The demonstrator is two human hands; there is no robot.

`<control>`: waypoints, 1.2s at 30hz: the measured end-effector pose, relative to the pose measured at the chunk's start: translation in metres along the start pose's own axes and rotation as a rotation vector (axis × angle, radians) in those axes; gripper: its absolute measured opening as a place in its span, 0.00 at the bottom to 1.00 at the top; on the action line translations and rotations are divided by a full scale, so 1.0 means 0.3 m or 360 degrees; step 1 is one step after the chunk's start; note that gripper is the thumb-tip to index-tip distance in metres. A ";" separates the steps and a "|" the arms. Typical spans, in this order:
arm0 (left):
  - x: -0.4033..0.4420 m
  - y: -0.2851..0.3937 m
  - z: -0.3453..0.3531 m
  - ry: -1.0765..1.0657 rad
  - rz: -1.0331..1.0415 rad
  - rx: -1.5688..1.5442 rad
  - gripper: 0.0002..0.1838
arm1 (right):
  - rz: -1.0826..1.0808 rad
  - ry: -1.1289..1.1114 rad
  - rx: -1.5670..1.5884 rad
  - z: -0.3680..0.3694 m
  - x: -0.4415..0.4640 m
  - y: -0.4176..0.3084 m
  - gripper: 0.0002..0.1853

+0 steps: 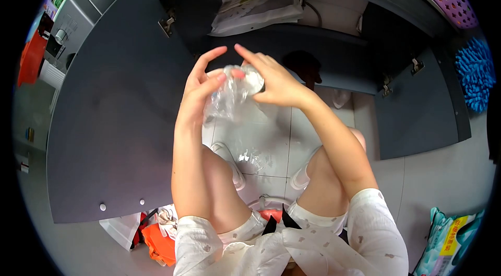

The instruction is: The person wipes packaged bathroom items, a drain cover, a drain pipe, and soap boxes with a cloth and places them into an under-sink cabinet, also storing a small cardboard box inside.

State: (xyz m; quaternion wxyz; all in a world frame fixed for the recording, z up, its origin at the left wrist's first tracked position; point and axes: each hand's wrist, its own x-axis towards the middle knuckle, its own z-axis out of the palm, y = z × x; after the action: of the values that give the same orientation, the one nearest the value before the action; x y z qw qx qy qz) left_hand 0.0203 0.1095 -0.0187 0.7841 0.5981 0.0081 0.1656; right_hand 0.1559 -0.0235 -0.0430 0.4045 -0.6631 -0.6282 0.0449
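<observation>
A crumpled clear plastic bag [229, 99] is bunched up between my two hands, above the floor and in front of the open cabinet. My left hand [200, 88] grips its left side between thumb and curled fingers, with the index finger raised off it. From the right, my right hand [276, 81] holds the gathered upper part, its index finger pointing up and forward. Some of its fingers are hidden behind the bag. Below my hands, more clear plastic [250, 161] lies on the tiled floor between my shoes.
Dark cabinet doors stand wide on the left [115, 114] and right [417, 114]. Inside the cabinet lies a flat plastic package [255, 9]. A blue fluffy duster [475, 75] hangs at the right, above a teal packet [449, 244]. Orange cloth [159, 244] lies lower left.
</observation>
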 end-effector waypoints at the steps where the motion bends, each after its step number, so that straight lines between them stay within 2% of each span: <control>1: 0.007 -0.009 0.013 0.0010 0.0070 -0.0163 0.32 | -0.0006 0.0089 0.0050 -0.005 0.009 -0.003 0.46; 2: 0.017 -0.020 0.030 0.0020 0.0141 -0.0325 0.32 | -0.0012 0.0083 0.0051 -0.004 0.013 -0.011 0.46; 4: 0.026 -0.023 0.053 0.0014 0.0198 -0.0312 0.35 | 0.0094 0.0341 0.0106 -0.001 0.022 -0.039 0.44; 6: 0.035 -0.037 0.052 -0.0095 0.0264 -0.0205 0.35 | 0.0160 0.0362 0.0170 0.007 0.019 -0.025 0.44; 7: 0.041 -0.055 0.050 -0.0029 0.0293 0.0320 0.37 | 0.0166 0.0335 0.0186 0.009 0.022 -0.020 0.45; 8: 0.032 -0.060 0.048 0.0133 0.0266 0.1555 0.38 | 0.0224 0.0315 0.0314 0.010 0.025 -0.018 0.49; 10: 0.041 -0.090 0.061 0.0242 0.0647 0.2154 0.36 | 0.0282 0.0292 0.0436 0.010 0.025 -0.019 0.52; 11: 0.042 -0.089 0.054 0.0252 0.0645 0.2150 0.36 | 0.0124 0.0316 0.0280 0.015 0.019 -0.022 0.54; 12: 0.046 -0.072 0.050 0.0361 0.0513 0.2181 0.31 | -0.0035 0.0339 0.0126 0.020 0.015 -0.030 0.56; 13: 0.046 -0.053 0.049 0.0471 0.0381 0.2210 0.26 | -0.0042 0.0328 0.0127 0.025 0.013 -0.040 0.56; 14: 0.043 -0.040 0.061 0.0485 0.0380 0.2207 0.26 | -0.0049 0.0226 0.0050 0.029 0.011 -0.052 0.54; 16: 0.034 -0.022 0.097 0.0868 0.0156 0.1568 0.17 | -0.0059 0.0021 -0.0101 0.038 0.009 -0.074 0.51; 18: 0.035 -0.047 0.086 0.0926 0.0204 0.1673 0.15 | -0.0058 -0.0019 -0.0114 0.054 0.005 -0.073 0.49; 20: 0.039 -0.078 0.092 0.0974 0.0811 0.2412 0.21 | 0.0034 0.0151 -0.0142 0.065 -0.002 -0.079 0.43; 21: 0.028 -0.078 0.126 0.0932 0.0798 0.2477 0.30 | 0.0024 0.0135 -0.0149 0.068 -0.004 -0.062 0.43; 22: 0.011 -0.066 0.164 0.0815 0.0659 0.2509 0.37 | 0.0091 0.0232 -0.0258 0.068 -0.006 -0.036 0.38; 24: 0.000 -0.096 0.184 0.0743 0.0673 0.2252 0.37 | 0.0174 0.0402 -0.0496 0.045 -0.015 -0.040 0.26; 25: -0.004 -0.095 0.183 0.0656 0.0443 0.2050 0.35 | 0.0207 0.0389 -0.0564 0.034 -0.020 -0.034 0.25; 26: -0.007 -0.092 0.180 0.0677 0.0450 0.2039 0.35 | 0.0236 0.0376 -0.0636 0.021 -0.022 -0.025 0.25; 28: -0.009 -0.077 0.164 0.0706 0.0250 0.1090 0.30 | 0.0340 0.0499 -0.0818 -0.003 -0.021 -0.022 0.24; 29: -0.014 -0.057 0.145 0.0855 0.0428 0.0910 0.26 | 0.0446 0.0605 -0.0843 -0.043 -0.025 -0.013 0.22; 30: -0.023 -0.009 0.135 0.0967 0.0452 0.0816 0.24 | 0.0585 0.0767 -0.0804 -0.085 -0.031 0.012 0.20; 32: -0.022 0.021 0.108 0.0898 0.0351 0.1083 0.31 | 0.0658 0.1072 -0.0808 -0.184 -0.076 0.154 0.19; 34: -0.008 -0.045 0.073 0.0506 0.0300 0.1752 0.42 | 0.0597 0.1396 -0.1084 -0.276 -0.125 0.201 0.18; 35: -0.010 -0.095 0.082 0.0426 0.0154 0.2067 0.53 | 0.0685 0.1523 -0.0680 -0.315 -0.153 0.245 0.17; 36: -0.011 -0.123 0.097 0.0348 0.0165 0.2447 0.57 | 0.0764 0.1631 -0.0267 -0.334 -0.146 0.220 0.17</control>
State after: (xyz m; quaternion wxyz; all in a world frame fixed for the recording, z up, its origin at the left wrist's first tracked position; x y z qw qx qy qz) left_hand 0.0324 0.0729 -0.0459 0.1349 0.9537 0.1700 0.2081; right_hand 0.2564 -0.1021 -0.0348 0.5819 -0.7542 -0.1849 -0.2416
